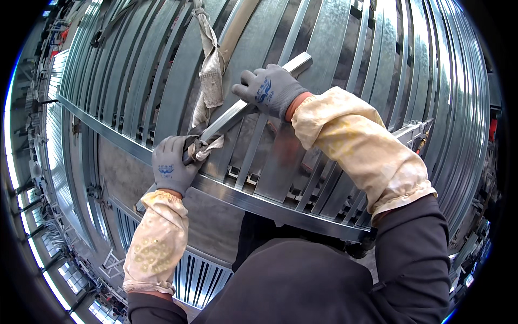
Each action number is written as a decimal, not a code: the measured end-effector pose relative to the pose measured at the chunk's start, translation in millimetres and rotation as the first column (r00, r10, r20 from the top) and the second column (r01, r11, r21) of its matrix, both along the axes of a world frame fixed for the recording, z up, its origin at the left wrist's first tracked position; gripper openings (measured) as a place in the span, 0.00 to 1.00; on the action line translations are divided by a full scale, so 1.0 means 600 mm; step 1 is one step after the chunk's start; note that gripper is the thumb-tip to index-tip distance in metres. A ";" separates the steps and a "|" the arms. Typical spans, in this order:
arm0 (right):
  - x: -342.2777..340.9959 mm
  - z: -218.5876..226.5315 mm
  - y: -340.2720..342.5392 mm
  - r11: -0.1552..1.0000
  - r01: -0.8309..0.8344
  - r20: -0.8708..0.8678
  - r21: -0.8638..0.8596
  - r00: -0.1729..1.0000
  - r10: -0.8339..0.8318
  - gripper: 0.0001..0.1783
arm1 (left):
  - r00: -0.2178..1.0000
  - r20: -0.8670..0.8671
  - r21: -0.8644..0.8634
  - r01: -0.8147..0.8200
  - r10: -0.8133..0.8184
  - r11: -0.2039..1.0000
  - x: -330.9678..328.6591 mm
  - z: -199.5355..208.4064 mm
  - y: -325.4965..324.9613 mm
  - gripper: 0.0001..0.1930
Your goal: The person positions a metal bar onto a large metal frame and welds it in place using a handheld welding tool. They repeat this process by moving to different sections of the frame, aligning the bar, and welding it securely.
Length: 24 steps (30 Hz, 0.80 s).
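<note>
Below: stacked galvanized steel channels (345,65), workshop | one square tube (237,110), one strap (211,75) | left hand (171,164), right hand (270,89) both clenched on tube.

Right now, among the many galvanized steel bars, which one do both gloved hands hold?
The loose steel bar lying diagonally across the stack. The left hand grips its lower end by the cloth strap; the right hand holds its upper part. The others lie parallel.
</note>
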State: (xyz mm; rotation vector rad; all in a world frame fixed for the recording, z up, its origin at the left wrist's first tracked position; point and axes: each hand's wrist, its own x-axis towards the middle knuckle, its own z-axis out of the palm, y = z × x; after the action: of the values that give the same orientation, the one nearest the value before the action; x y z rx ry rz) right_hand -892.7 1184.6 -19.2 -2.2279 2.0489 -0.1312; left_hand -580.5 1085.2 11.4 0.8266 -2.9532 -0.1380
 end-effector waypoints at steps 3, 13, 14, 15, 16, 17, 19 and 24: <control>-0.002 0.000 -0.001 1.000 -0.006 -0.003 0.001 1.000 0.006 0.14 | 0.994 0.080 0.031 -0.081 0.079 0.996 -0.007 -0.001 -0.003 0.28; 0.003 0.004 0.000 1.000 0.001 -0.019 -0.027 1.000 -0.001 0.14 | 0.974 0.186 0.015 -0.137 0.131 0.990 -0.009 -0.002 -0.008 0.36; 0.004 0.010 -0.001 1.000 0.003 -0.027 -0.024 1.000 -0.003 0.15 | 0.974 0.188 0.012 -0.130 0.125 0.991 -0.007 -0.002 -0.008 0.36; 0.006 0.016 -0.003 1.000 0.014 -0.024 0.020 1.000 -0.014 0.18 | 0.975 0.190 0.008 -0.121 0.117 0.993 -0.006 -0.003 -0.010 0.37; 0.010 0.022 -0.003 0.998 0.028 -0.022 0.064 0.999 -0.027 0.22 | 0.976 0.192 0.005 -0.110 0.107 0.994 -0.005 -0.003 -0.011 0.37; 0.009 0.031 0.000 0.993 0.041 -0.025 0.109 0.999 -0.038 0.25 | 0.975 0.195 -0.001 -0.108 0.106 0.994 -0.006 -0.004 -0.011 0.37; 0.002 0.024 0.020 0.992 0.029 0.027 -0.123 0.999 -0.026 0.33 | 0.976 0.199 -0.011 -0.093 0.094 0.996 -0.013 -0.003 -0.014 0.36; -0.030 0.105 0.162 0.887 0.272 0.255 -0.373 0.949 -0.184 0.42 | 0.990 0.110 0.044 -0.096 0.090 0.994 -0.007 -0.011 -0.013 0.30</control>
State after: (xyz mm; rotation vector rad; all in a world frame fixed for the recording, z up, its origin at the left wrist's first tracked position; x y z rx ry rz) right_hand -910.5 1281.8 44.0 -2.0377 2.3182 -0.8520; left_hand -584.9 1077.4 5.1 1.0075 -3.0146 -0.1659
